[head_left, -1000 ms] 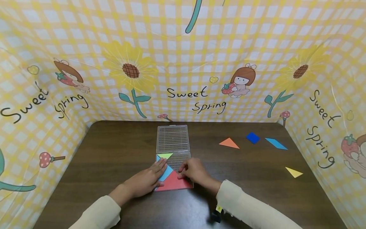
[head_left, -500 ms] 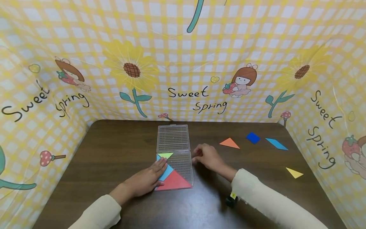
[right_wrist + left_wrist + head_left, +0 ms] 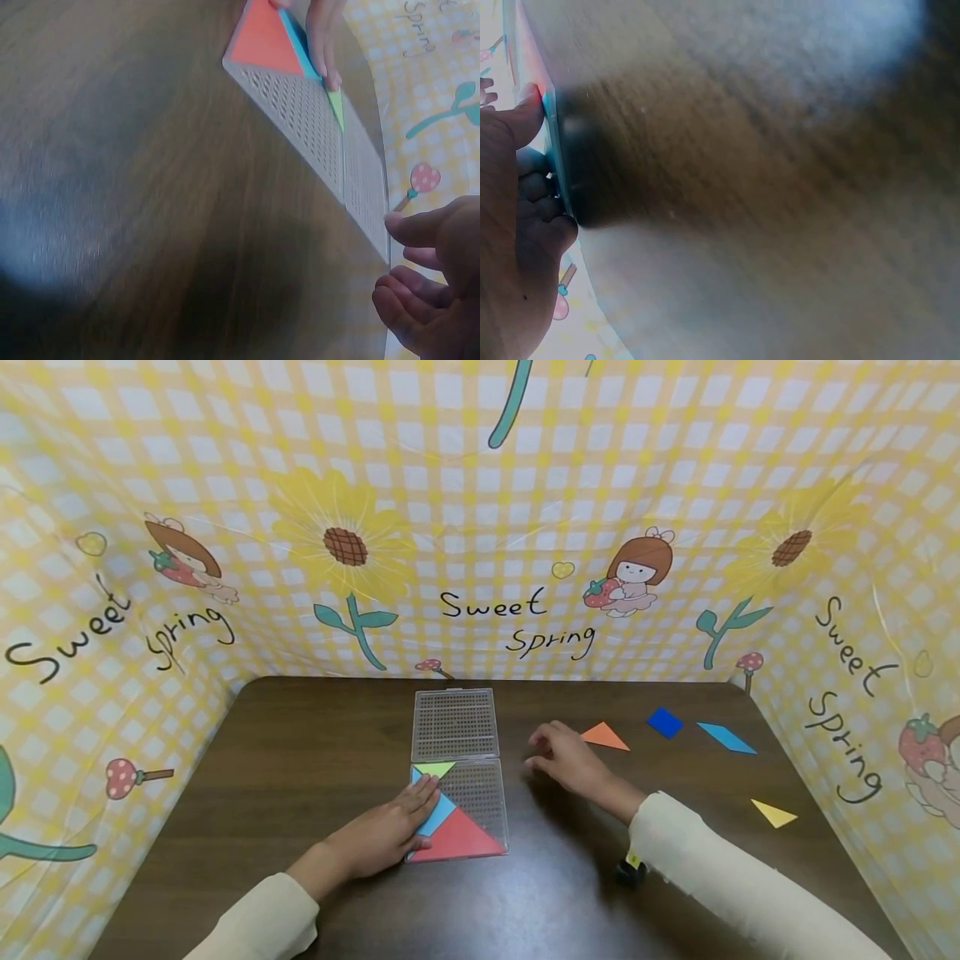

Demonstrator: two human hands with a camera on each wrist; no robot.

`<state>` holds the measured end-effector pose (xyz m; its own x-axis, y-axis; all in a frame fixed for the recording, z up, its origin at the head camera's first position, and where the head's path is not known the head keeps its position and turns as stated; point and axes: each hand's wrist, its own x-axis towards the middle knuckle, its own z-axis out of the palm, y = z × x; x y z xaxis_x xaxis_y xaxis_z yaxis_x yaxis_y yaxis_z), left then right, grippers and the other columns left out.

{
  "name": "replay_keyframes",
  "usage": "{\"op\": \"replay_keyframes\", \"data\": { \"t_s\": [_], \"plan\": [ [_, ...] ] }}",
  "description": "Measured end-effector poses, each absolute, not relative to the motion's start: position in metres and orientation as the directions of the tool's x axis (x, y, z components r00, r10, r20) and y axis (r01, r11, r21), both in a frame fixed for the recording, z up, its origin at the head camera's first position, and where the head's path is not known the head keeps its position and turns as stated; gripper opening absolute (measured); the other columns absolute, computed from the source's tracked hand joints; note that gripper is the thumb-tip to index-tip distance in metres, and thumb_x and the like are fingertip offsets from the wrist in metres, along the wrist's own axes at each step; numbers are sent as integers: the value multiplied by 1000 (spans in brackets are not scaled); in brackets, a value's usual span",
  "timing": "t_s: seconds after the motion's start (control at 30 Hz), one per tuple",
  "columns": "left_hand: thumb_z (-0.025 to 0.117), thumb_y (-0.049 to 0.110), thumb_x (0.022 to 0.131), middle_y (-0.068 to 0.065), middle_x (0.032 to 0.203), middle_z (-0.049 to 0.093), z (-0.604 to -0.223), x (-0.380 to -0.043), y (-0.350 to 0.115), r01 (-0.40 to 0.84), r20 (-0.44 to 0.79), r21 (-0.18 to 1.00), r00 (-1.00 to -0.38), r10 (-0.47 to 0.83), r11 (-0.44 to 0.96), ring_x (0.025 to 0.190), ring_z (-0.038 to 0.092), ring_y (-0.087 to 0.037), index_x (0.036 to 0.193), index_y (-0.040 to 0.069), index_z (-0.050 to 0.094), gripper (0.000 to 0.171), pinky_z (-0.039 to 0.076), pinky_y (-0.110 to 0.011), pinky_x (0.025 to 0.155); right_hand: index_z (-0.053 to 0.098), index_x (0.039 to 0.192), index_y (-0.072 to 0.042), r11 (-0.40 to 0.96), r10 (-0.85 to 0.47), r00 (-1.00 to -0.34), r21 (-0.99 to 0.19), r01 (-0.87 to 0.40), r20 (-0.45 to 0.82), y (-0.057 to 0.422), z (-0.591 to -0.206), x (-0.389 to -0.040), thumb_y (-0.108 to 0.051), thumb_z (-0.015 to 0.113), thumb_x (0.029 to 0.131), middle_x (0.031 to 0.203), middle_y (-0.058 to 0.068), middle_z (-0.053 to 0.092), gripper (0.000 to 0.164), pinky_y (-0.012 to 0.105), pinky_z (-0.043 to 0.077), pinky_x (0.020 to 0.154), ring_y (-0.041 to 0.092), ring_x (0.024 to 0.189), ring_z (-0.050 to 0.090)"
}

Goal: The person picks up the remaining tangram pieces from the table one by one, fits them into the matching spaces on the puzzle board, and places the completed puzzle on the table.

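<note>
Legibly, cloth (image 3: 480, 510) behind the case (image 3: 453, 722) reads "Sweet Spring".

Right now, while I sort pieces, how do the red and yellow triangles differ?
The red triangle is large; the yellow triangle is small.
The red triangle lies in the open case; the yellow triangle lies on the table.
The left hand partly covers the red triangle; the yellow triangle is uncovered.
Both lie flat.
</note>
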<state>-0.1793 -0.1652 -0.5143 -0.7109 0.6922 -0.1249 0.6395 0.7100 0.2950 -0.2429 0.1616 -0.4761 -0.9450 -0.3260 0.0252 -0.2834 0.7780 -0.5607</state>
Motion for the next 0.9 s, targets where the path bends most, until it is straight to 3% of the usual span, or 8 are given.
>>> {"op": "replay_keyframes", "data": {
  "t_s": [0.23, 0.63, 0.9],
  "plan": [
    [45, 48, 99, -10, 161, 14, -514, -179, -165, 640, -128, 289, -711, 692, 712, 149, 10, -25, 152, 5, 22, 71, 27, -44, 116, 57, 118, -5, 799, -347, -937, -516, -309, 23, 178, -475, -245, -23, 68, 91, 114, 8, 54, 35, 34, 51, 83, 22, 103, 59],
    [45, 48, 99, -9, 162, 13, -513, -179, -164, 635, -138, 292, -712, 689, 715, 149, 10, -25, 152, 6, 21, 72, 26, -44, 116, 59, 116, -8, 868, -338, -940, -370, -332, 50, 209, -478, -254, -23, 69, 90, 113, 9, 55, 32, 37, 54, 81, 21, 101, 59],
    [44, 49, 99, -9, 162, 13, -512, -178, -164, 630, -145, 295, -714, 685, 719, 150, 10, -25, 153, 7, 21, 72, 26, -45, 116, 59, 116, -3, 883, -347, -936, -314, -349, 67, 224, -474, -257, -22, 72, 87, 112, 15, 56, 36, 38, 55, 77, 23, 93, 61]
  ]
}}
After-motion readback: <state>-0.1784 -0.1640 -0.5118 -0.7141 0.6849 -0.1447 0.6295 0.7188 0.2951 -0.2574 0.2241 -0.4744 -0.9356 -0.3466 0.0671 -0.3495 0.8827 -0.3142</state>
